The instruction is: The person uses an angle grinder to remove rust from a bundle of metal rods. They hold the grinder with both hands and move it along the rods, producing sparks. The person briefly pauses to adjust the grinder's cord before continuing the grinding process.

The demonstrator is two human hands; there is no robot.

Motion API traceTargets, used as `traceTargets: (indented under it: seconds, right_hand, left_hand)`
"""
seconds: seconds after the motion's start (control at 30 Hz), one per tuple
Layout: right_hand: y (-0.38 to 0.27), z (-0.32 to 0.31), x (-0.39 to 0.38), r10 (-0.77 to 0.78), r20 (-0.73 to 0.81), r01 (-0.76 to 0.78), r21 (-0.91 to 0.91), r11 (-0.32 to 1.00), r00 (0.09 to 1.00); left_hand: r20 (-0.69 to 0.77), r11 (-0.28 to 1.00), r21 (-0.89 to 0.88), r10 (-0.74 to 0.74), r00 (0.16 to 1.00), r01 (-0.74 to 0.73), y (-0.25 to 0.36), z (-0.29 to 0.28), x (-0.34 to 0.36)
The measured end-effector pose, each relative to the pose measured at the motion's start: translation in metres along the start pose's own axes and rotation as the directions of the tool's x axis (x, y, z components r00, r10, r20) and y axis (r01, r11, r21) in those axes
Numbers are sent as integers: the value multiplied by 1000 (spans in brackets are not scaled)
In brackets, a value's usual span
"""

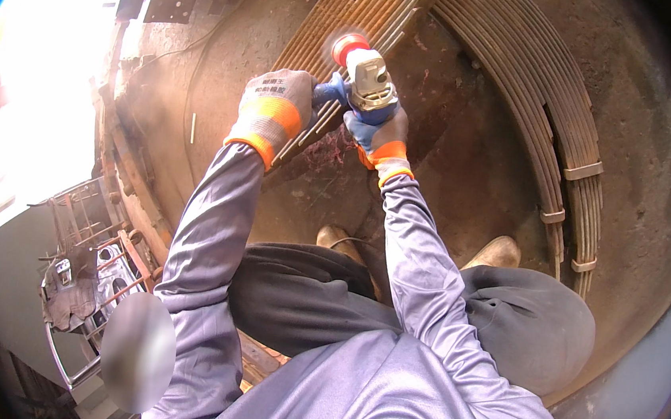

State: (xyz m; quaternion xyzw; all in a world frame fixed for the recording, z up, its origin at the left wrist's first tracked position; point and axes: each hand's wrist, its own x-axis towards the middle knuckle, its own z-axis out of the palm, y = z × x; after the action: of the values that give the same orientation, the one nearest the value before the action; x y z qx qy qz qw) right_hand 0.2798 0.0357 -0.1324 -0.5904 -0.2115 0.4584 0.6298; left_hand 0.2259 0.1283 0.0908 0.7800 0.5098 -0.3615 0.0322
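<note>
An angle grinder (pixel 371 75) with a pale head, a blue body and a red, motion-blurred disc hangs in front of me. My left hand (pixel 274 107), in a grey glove with an orange cuff, is closed around its blue side handle. Around the rear of the body wraps my right hand (pixel 384 136), in a blue, grey and orange glove. Under the disc lies a row of rusty, long metal strips (pixel 310 40) set side by side, some with bare bright edges. The disc sits over these strips; whether it touches them I cannot tell.
Curved stacks of rusty leaf springs (pixel 515 70), held by metal clips, lie on the floor at the right. Scrap metal frames and panels (pixel 78 279) stand at the left. A thin cable (pixel 194 77) runs across the floor near a short white stick (pixel 193 128). My shoes are close below the grinder.
</note>
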Motion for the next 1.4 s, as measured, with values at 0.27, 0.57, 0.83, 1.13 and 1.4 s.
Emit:
traceTargets:
  seconds: [0.27,0.57,0.83,1.13,1.4]
  right_hand:
    - [-14,-4,5,4,1,-3,-47,999,1000]
    - [-8,-10,17,-12,-16,12,-14,1000,1000]
    - [-30,1,16,5,14,-6,40,999,1000]
    - [-19,0,27,16,6,-16,0,1000,1000]
    - [-18,-13,39,13,-23,-15,-109,994,1000]
  left_hand:
    - [-85,1000,1,-9,996,9,-5,9,12]
    - [21,1000,-6,-14,1000,15,12,-15,11]
    - [12,997,10,-76,997,76,6,-23,6]
    - [8,996,24,-82,997,82,10,-34,9]
    - [0,999,4,-32,999,32,18,-30,26]
